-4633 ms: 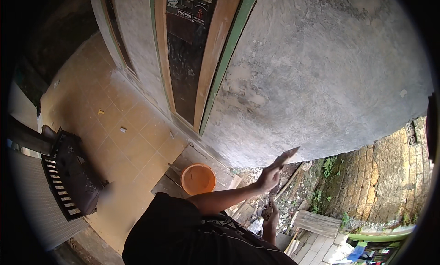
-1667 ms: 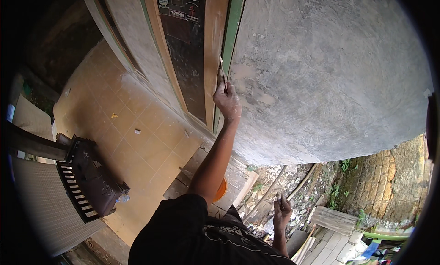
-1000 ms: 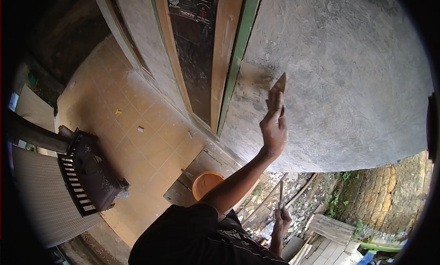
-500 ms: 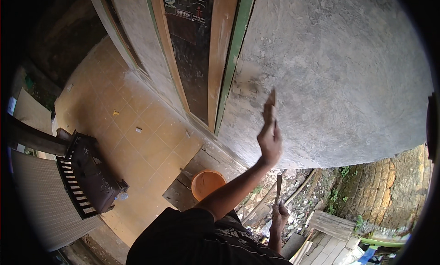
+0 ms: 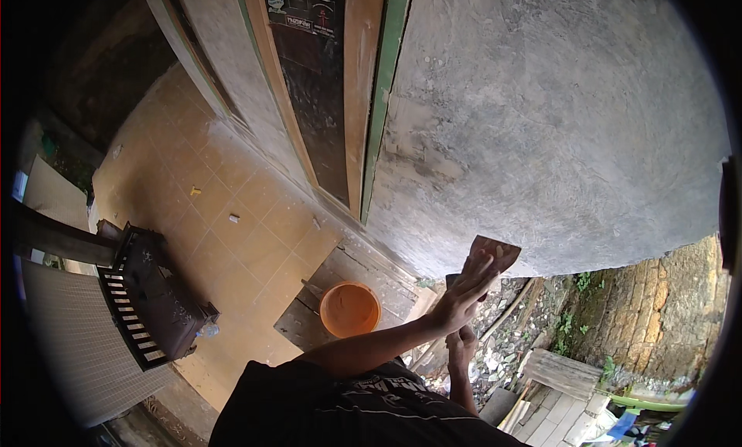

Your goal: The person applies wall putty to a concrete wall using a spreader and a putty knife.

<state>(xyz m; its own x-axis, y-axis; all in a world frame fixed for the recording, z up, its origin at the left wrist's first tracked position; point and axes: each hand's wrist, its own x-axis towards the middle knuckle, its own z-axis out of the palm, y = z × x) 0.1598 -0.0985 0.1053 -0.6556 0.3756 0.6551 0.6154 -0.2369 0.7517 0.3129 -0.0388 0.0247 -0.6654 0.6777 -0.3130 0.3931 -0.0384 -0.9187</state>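
On my feed, far left, there's one dark slatted chair (image 5: 151, 308), with one clear bottle (image 5: 209, 330) by its end. On the tan floor (image 5: 220, 261) I count one small yellow piece (image 5: 195, 190) and one small white piece (image 5: 233, 218). The door (image 5: 311, 84) carries several stickers (image 5: 299, 22), one round and blue-white, with lettering on others. One orange bucket (image 5: 350, 310) follows, then the black shirt (image 5: 332, 408) with white letters. My two hands nearly overlap: the left hand (image 5: 457, 302) grips one flat scraper (image 5: 498, 252), fingers straight along it, before the grey wall's (image 5: 572, 138) lower edge; below, the right hand (image 5: 461, 340) is curled around a second, darker blade (image 5: 450, 279), mostly hidden. Whether the blades touch, I cannot tell.
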